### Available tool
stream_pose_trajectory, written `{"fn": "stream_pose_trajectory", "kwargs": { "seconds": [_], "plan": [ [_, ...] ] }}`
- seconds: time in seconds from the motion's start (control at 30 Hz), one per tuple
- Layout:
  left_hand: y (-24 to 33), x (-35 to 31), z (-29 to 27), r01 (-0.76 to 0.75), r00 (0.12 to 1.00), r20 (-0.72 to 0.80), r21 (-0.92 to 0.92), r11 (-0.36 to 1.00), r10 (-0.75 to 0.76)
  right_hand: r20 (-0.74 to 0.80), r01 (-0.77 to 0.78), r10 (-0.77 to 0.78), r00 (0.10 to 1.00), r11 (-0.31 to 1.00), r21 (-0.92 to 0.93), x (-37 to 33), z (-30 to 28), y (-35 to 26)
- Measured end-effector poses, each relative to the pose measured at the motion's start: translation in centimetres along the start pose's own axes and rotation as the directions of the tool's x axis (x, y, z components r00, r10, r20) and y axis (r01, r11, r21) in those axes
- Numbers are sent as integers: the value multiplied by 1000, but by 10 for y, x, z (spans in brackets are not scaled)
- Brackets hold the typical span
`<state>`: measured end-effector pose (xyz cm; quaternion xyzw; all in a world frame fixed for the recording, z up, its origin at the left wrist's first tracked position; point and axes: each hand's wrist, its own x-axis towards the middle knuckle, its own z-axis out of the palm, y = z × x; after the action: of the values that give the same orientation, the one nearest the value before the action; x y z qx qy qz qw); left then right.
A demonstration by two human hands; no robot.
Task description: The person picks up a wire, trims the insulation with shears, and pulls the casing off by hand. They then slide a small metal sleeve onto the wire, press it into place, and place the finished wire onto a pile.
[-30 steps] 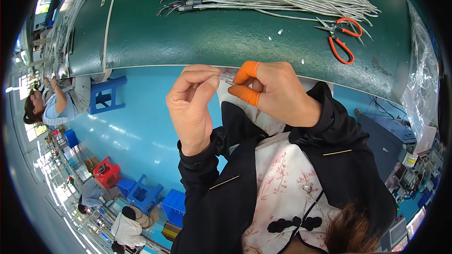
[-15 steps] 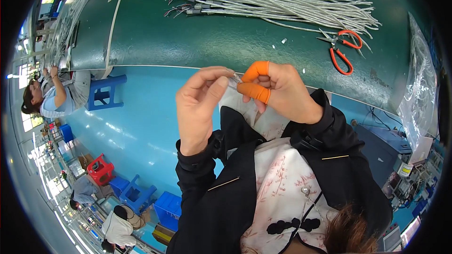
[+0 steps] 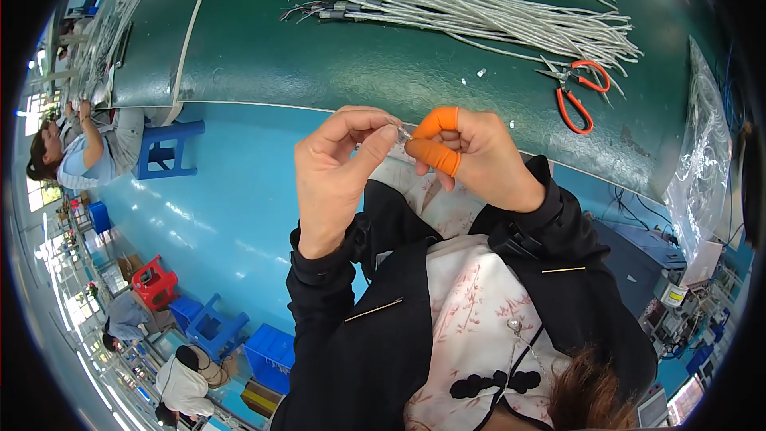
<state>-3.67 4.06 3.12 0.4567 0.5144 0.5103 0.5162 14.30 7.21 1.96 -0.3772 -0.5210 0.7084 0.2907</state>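
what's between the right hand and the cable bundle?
Head view: a few small white bits on the green tabletop, between right hand and cable bundle.

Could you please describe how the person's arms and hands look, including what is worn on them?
The left grip is a bare hand, with no covering visible. The right grip is a hand wearing orange covers on its thumb and index finger. Long black sleeves cover both arms to near the wrists.

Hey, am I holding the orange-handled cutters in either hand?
No, the orange-handled cutters lie on the green table, apart from your left hand and right hand.
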Motion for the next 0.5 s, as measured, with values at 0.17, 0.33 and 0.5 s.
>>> {"fn": "stream_pose_trajectory", "kwargs": {
  "seconds": [0.17,0.33,0.5],
  "plan": [
    [-2,0,1,3,999,-43,32,999,-2,-2,-4,4,1000,1000,-17,1,0,0],
    [-10,-2,13,-23,989,-147,-110,994,7,-63,82,-83,995,997,-13,2,7,9],
    [-16,-2,24,27,972,-203,-411,911,-120,-108,98,-78,991,978,186,4,14,11]
  ]
}}
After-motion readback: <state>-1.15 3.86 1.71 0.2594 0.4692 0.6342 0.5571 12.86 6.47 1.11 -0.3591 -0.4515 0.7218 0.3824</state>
